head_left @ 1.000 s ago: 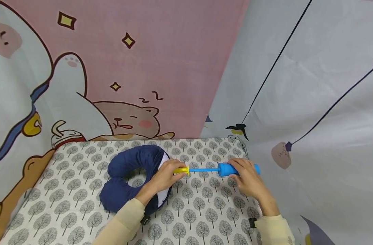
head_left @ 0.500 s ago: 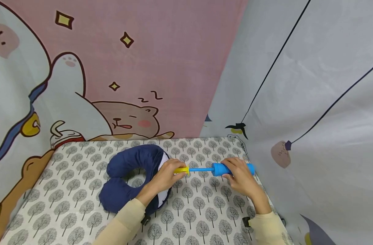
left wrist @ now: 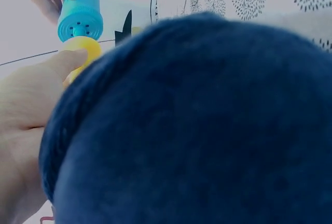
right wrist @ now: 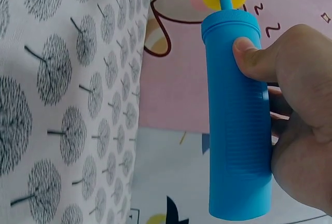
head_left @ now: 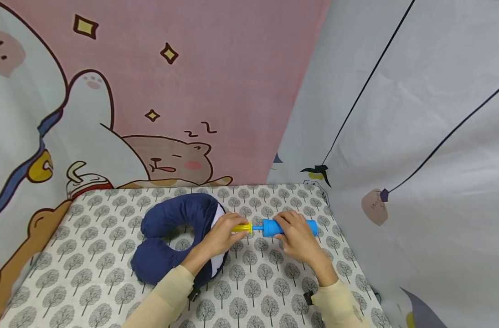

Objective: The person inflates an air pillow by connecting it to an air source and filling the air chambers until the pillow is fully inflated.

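Between the two hands, right of the pillow in the head view: blue pump (right wrist: 238,146), barrel lying roughly level, long axis running left to right. Ribbed band along the barrel; small dark holes in the end cap around the rod, seen from the left wrist. Short length of blue rod (head_left: 257,227) exposed between barrel and yellow handle (head_left: 243,227).

Right hand (head_left: 299,239): fingers curled round the barrel, thumb lying along it near the rod end; grip closed to the barrel's width. Barrel passes through the grip, the cap protruding on the rod side and the plain end on the far side. From the right wrist, wall fabric shows between barrel and table cloth.

Left hand (head_left: 220,234): closed on the yellow handle, thumb against it; the handle's flange protrudes from the grip, facing the barrel. Pillow hides part of this hand in the left wrist view.

Navy U-shaped neck pillow (head_left: 163,214): just beside and beneath the left hand in the head view, opening turned left, white panel (head_left: 219,214) along its right side. Contact with hand: cannot tell.

Tree-print cloth (head_left: 253,291) under the pillow. Behind: pink wall fabric (head_left: 233,91) with a sleeping bear print (head_left: 179,159).
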`<state>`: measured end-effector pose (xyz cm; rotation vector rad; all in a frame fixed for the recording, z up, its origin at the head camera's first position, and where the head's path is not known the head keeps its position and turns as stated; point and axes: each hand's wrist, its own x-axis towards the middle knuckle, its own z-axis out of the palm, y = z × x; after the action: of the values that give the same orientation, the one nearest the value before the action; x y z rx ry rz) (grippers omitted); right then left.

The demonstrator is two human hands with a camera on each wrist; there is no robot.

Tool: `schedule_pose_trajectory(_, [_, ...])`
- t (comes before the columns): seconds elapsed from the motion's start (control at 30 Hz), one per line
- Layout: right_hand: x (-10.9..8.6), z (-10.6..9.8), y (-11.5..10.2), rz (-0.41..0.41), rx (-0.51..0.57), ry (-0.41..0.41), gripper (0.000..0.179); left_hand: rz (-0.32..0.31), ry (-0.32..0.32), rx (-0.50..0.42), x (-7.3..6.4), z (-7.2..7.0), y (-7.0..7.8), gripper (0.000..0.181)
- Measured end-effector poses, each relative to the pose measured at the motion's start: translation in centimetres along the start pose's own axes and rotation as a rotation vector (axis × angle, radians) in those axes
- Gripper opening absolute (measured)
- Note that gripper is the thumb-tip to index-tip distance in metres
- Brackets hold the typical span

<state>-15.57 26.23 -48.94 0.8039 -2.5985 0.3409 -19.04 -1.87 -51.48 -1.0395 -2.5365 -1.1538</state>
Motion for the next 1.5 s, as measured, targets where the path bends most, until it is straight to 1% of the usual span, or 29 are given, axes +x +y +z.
schedule_pose_trajectory(0.2, [0.6, 0.4, -1.1, -0.009, -0.005, -0.024, 0.05, 0.007, -0.012, -0.002, 0.0, 0.0, 0.2, 0.015])
schedule_pose_trajectory(0.27, [0.6, 0.5, -1.2, -0.021, -0.012, -0.026, 0.05, 0.016, -0.013, 0.0, -0.1, 0.0, 0.2, 0.015])
schedule_pose_trajectory(0.37, [0.4, 0.6, -1.0, -0.032, -0.018, -0.03, 0.05, 0.012, -0.021, 0.001, 0.0, 0.0, 0.2, 0.015])
schedule_pose_trajectory(0.5, [-0.2, 0.2, 0.0, -0.005, 0.0, -0.027, 0.05, 0.008, -0.014, 0.006, 0.1, 0.1, 0.2, 0.015])
schedule_pose_trajectory(0.73, [-1.7, -1.1, 2.3, 0.041, 0.042, -0.022, 0.052, -0.006, -0.003, -0.014, -0.1, 0.0, 0.3, 0.015])
schedule_pose_trajectory(0.93, [-3.0, -2.2, 4.2, 0.073, 0.056, -0.006, 0.051, -0.006, -0.003, -0.012, 0.1, 0.2, 0.1, 0.016])
schedule_pose_trajectory(1.17, [-4.4, -3.5, 6.1, 0.115, 0.059, 0.004, 0.052, 0.044, 0.04, -0.012, 0.1, 0.2, -0.3, 0.015])
schedule_pose_trajectory(1.33, [-4.8, -4.2, 6.8, 0.148, 0.067, 0.007, 0.054, 0.043, 0.042, -0.019, 0.1, 0.2, -0.3, 0.016])
schedule_pose_trajectory(1.5, [-4.2, -4.0, 6.2, 0.115, 0.041, 0.009, 0.054, 0.029, 0.037, -0.028, 0.0, 0.1, -0.3, 0.016])
